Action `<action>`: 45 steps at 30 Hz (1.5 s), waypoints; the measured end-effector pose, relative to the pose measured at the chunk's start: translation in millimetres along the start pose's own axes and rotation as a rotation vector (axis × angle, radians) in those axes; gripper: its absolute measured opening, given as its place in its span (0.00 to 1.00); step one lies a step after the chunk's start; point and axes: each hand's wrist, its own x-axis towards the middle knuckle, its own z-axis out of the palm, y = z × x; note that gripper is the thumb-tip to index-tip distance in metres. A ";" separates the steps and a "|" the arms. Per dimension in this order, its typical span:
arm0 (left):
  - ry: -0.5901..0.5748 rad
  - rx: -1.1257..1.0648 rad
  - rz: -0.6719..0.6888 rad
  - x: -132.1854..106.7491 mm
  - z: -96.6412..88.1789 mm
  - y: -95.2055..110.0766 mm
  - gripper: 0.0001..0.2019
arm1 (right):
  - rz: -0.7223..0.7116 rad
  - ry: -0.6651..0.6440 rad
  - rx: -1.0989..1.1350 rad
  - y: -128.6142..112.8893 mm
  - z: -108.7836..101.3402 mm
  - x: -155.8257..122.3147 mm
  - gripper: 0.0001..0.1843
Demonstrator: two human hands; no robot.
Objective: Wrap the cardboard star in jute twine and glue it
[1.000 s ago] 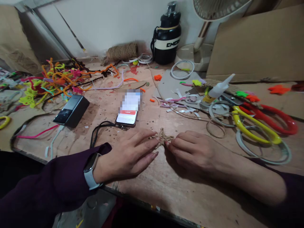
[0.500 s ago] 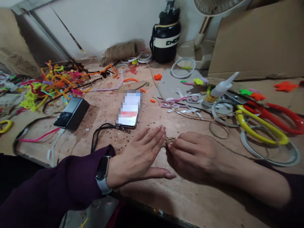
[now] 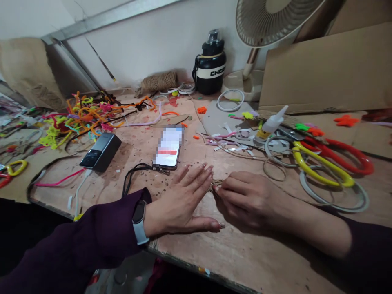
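Observation:
My left hand (image 3: 186,202) lies flat on the wooden table, fingers stretched out and thumb spread. Its fingertips reach the edge of a small bundle of brown jute twine (image 3: 217,183), most of which is hidden. From the other side, my right hand (image 3: 249,196) pinches that twine between thumb and fingers. A loose strand of twine (image 3: 277,173) runs behind the right hand toward the hoops. Beyond my left hand lies a phone (image 3: 168,151) with its screen lit and a black strap attached.
A power bank (image 3: 101,152) with a white cable sits at left, near tangled pipe cleaners (image 3: 88,112). Toward the back stand a twine spool (image 3: 159,81), a black bottle (image 3: 210,67) and a fan (image 3: 249,65). At right are a glue bottle (image 3: 271,124), yellow-handled scissors (image 3: 324,169) and white hoops (image 3: 333,200).
The camera view has tilted up and shifted slightly, showing more of the fan and wall. Both hands keep nearly the same pose around the twine.

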 end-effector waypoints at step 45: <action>-0.037 0.250 0.066 -11.6 -6.4 10.7 0.53 | 0.028 -0.022 -0.031 0.2 5.8 -6.7 0.08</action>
